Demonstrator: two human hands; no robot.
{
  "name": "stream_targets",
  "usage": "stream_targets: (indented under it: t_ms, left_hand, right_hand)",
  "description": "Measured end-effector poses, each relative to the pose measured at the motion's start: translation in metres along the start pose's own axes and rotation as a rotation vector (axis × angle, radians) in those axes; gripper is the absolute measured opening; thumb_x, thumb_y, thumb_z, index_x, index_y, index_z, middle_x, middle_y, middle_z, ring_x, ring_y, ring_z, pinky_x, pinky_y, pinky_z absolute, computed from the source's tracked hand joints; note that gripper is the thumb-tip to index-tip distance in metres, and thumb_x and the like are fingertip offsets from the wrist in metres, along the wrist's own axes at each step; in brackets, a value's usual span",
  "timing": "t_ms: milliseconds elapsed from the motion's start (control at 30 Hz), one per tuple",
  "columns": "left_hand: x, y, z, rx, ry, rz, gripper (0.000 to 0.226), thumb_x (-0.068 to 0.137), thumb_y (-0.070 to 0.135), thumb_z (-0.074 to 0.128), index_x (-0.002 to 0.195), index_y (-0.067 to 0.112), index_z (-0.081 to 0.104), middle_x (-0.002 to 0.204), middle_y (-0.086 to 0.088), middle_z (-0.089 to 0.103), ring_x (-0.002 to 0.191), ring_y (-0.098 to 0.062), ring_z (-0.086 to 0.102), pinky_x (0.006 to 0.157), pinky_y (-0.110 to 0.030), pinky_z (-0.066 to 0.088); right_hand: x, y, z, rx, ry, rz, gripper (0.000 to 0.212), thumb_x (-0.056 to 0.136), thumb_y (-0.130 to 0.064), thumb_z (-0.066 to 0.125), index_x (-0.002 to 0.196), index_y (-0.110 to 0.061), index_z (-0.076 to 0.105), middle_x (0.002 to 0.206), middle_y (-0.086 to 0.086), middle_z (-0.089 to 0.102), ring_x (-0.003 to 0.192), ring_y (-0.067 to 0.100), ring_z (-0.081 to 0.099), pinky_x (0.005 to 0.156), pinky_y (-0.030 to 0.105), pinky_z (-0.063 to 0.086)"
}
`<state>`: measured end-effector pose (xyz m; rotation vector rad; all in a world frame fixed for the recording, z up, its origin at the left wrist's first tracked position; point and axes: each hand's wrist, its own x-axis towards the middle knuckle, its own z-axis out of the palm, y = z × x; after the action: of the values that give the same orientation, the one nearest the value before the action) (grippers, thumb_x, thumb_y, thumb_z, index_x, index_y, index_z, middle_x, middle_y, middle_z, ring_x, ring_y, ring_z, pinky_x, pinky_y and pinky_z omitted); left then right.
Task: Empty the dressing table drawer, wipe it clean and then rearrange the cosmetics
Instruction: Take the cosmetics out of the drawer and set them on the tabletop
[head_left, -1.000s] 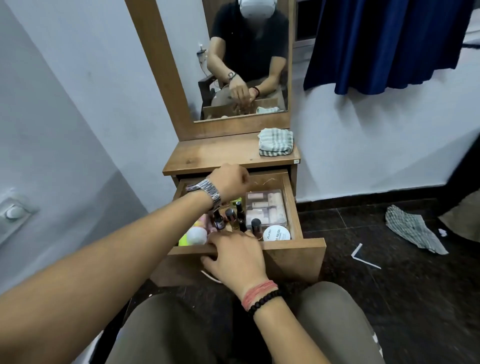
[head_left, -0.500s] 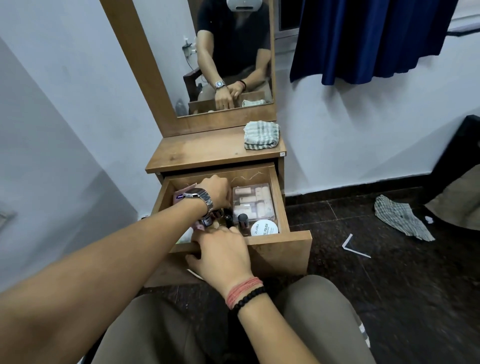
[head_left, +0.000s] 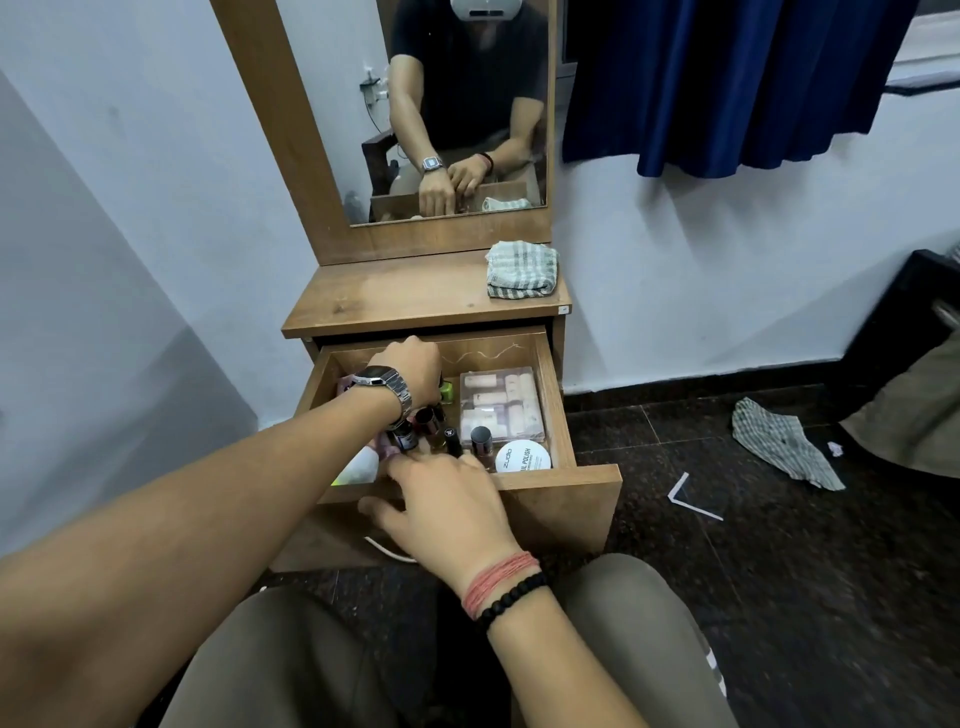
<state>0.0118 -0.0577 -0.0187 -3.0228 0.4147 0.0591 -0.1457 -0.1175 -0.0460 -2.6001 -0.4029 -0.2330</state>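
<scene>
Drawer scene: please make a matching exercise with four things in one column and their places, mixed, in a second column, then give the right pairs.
Things:
1. folded checked cloth
2. clear plastic box
3. round white tub
4. crumpled checked cloth

Places:
A. drawer's front right corner
B. dark floor, right of the table
C. table top, below the mirror
D. right side of the drawer, behind the tub

Pairs: 1-C, 2-D, 3-A, 4-B

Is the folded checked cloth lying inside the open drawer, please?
No, the folded checked cloth lies on the dressing table top beside the mirror frame, above the open drawer that holds the cosmetics.
</scene>
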Motion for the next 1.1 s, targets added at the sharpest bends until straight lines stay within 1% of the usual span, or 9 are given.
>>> stream_targets:
  t_ms: [133, 267, 433, 567, 633, 733, 867, 933, 1100]
  left_hand:
    - [0.002, 0.001, -0.001, 0.056, 0.023, 0.011, 0.019, 0.079, 0.021, 0.069, 0.096, 0.013, 0.069, 0.099, -0.011, 0.063, 0.089, -0.035, 0.065, 0.063, -0.036, 0.049]
    - [0.004, 0.003, 0.003, 0.062, 0.022, 0.01, 0.018, 0.081, 0.018, 0.067, 0.097, 0.013, 0.069, 0.1, -0.01, 0.064, 0.087, -0.034, 0.066, 0.061, -0.035, 0.047]
    - [0.002, 0.005, 0.003, 0.061, 0.024, 0.016, 0.018, 0.084, 0.019, 0.064, 0.1, 0.014, 0.07, 0.101, -0.01, 0.064, 0.089, -0.034, 0.065, 0.065, -0.036, 0.049]
    - [0.0, 0.019, -0.004, -0.066, 0.089, 0.026, 0.022, 0.088, 0.021, 0.056, 0.101, 0.008, 0.067, 0.103, -0.014, 0.064, 0.095, -0.036, 0.063, 0.076, -0.04, 0.053]
    - [-0.001, 0.031, -0.007, -0.249, 0.055, -0.018, 0.027, 0.09, 0.023, 0.052, 0.102, 0.002, 0.065, 0.104, -0.018, 0.066, 0.097, -0.036, 0.063, 0.078, -0.037, 0.051]
    - [-0.002, 0.045, -0.009, -0.411, -0.067, -0.086, 0.025, 0.092, 0.019, 0.049, 0.098, 0.0, 0.064, 0.107, -0.02, 0.066, 0.092, -0.031, 0.064, 0.069, -0.031, 0.048]
    - [0.0, 0.056, -0.003, -0.394, -0.144, -0.144, 0.035, 0.098, 0.023, 0.044, 0.118, -0.001, 0.059, 0.125, -0.018, 0.06, 0.11, -0.031, 0.061, 0.08, -0.029, 0.048]
    - [0.002, 0.058, 0.0, -0.391, -0.158, -0.163, 0.038, 0.098, 0.029, 0.045, 0.121, 0.001, 0.058, 0.127, -0.018, 0.059, 0.111, -0.03, 0.06, 0.079, -0.028, 0.046]
    - [0.007, 0.067, 0.003, -0.35, -0.178, -0.181, 0.044, 0.096, 0.033, 0.048, 0.125, 0.002, 0.055, 0.129, -0.018, 0.058, 0.113, -0.032, 0.059, 0.089, -0.034, 0.049]
  right_hand:
    - [-0.001, 0.018, -0.016, 0.068, 0.052, 0.133, 0.03, 0.092, -0.052, 0.046, 0.104, -0.029, 0.062, 0.101, -0.002, 0.067, 0.095, 0.023, 0.06, 0.082, 0.037, 0.042]
    - [-0.003, 0.042, -0.029, 0.088, 0.102, 0.269, 0.03, 0.092, -0.052, 0.047, 0.107, -0.032, 0.062, 0.103, -0.01, 0.068, 0.094, 0.017, 0.063, 0.08, 0.031, 0.048]
    - [-0.003, 0.056, -0.034, 0.13, 0.102, 0.34, 0.023, 0.092, -0.048, 0.048, 0.104, -0.035, 0.063, 0.102, -0.015, 0.068, 0.095, 0.012, 0.063, 0.077, 0.03, 0.05]
    - [-0.003, 0.059, -0.034, 0.139, 0.131, 0.374, 0.018, 0.093, -0.043, 0.049, 0.102, -0.036, 0.062, 0.102, -0.014, 0.068, 0.092, 0.012, 0.063, 0.067, 0.028, 0.041]
    - [-0.003, 0.062, -0.036, 0.112, 0.153, 0.394, 0.018, 0.095, -0.038, 0.046, 0.103, -0.036, 0.062, 0.1, -0.011, 0.069, 0.087, 0.016, 0.062, 0.064, 0.028, 0.037]
    - [-0.004, 0.064, -0.038, 0.074, 0.173, 0.419, 0.019, 0.097, -0.035, 0.043, 0.102, -0.035, 0.061, 0.095, -0.008, 0.069, 0.076, 0.017, 0.055, 0.062, 0.03, 0.034]
    - [-0.003, 0.063, -0.037, 0.047, 0.162, 0.418, 0.02, 0.096, -0.035, 0.042, 0.102, -0.035, 0.061, 0.095, -0.006, 0.069, 0.085, 0.022, 0.062, 0.062, 0.03, 0.035]
    - [-0.003, 0.062, -0.036, 0.048, 0.157, 0.418, 0.019, 0.096, -0.036, 0.043, 0.103, -0.035, 0.061, 0.096, -0.007, 0.07, 0.087, 0.022, 0.063, 0.063, 0.03, 0.035]
    - [-0.001, 0.062, -0.036, 0.024, 0.123, 0.411, 0.019, 0.094, -0.041, 0.045, 0.104, -0.035, 0.059, 0.099, -0.007, 0.069, 0.091, 0.024, 0.063, 0.065, 0.031, 0.036]
